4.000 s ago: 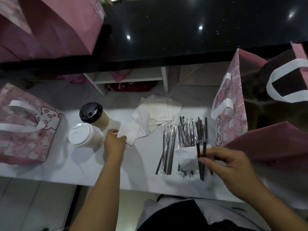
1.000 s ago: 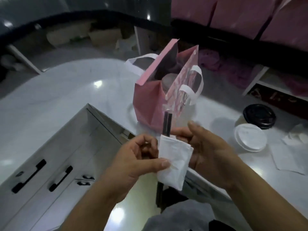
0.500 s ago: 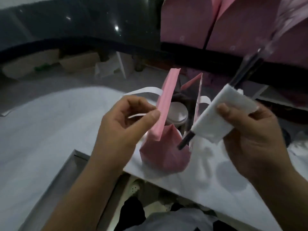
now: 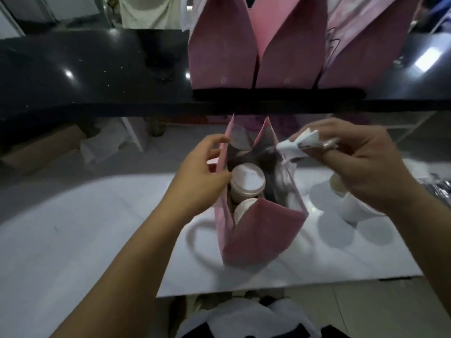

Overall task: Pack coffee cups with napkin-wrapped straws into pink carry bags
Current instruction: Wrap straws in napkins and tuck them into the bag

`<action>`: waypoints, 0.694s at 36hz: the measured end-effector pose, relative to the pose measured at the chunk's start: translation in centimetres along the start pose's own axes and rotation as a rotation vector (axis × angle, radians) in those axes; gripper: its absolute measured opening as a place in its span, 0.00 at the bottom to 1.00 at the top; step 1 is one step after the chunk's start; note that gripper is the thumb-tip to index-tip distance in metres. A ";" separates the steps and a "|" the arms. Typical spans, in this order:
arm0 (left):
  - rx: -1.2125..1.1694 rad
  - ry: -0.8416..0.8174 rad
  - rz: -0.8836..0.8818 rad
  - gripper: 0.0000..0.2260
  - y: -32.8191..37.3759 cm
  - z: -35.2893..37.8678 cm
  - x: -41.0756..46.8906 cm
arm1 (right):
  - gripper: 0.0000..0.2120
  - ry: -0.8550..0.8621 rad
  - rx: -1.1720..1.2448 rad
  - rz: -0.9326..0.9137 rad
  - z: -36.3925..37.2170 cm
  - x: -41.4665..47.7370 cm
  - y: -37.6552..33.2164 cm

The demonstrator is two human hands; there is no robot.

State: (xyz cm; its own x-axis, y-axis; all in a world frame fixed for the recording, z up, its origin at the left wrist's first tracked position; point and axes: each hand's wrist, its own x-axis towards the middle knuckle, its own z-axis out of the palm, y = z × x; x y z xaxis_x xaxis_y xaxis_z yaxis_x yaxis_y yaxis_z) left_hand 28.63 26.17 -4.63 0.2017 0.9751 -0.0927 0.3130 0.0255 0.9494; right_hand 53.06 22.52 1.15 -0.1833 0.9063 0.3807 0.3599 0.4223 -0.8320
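Note:
An open pink carry bag [image 4: 261, 230] stands on the white counter [image 4: 97, 215]. Inside it stand two white-lidded coffee cups [image 4: 247, 181], one behind the other. My left hand [image 4: 202, 176] pinches the bag's left wall and holds it open. My right hand [image 4: 361, 162] is over the bag's right rim and grips the napkin-wrapped straw [image 4: 300, 142], which is blurred; the napkin end points toward the bag's mouth. The straw's dark tip is mostly hidden by my fingers.
Another white-lidded cup [image 4: 353, 206] stands on the counter under my right wrist. Three pink bags [image 4: 258, 45] stand on the black upper counter [image 4: 85, 76] behind. Wrapped straws [image 4: 439, 189] lie at the right edge. A person in a light shirt [image 4: 148, 11] stands beyond the black counter.
The view has swung to look down into the bag. My right hand carried the wrapped straw from beside the bag to over its right rim. My left hand still holds the bag's left wall.

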 end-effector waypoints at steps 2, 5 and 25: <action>-0.065 -0.049 0.008 0.27 -0.4 -1.5 0.2 | 0.13 -0.045 -0.020 -0.002 0.6 0.3 -0.1; -0.074 -0.110 0.014 0.28 -0.6 -3.0 0.7 | 0.15 -0.101 -0.066 -0.018 2.0 1.0 0.1; -0.067 -0.103 0.005 0.24 -0.6 -6.5 2.3 | 0.17 -0.848 -0.843 0.194 12.9 5.7 4.8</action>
State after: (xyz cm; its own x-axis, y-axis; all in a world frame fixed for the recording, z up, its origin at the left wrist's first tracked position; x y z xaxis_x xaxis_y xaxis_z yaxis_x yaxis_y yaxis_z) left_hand 22.91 29.88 -3.45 0.2985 0.9475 -0.1150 0.2499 0.0387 0.9675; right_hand 41.88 29.53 -5.87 -0.4881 0.7909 -0.3691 0.8728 0.4444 -0.2019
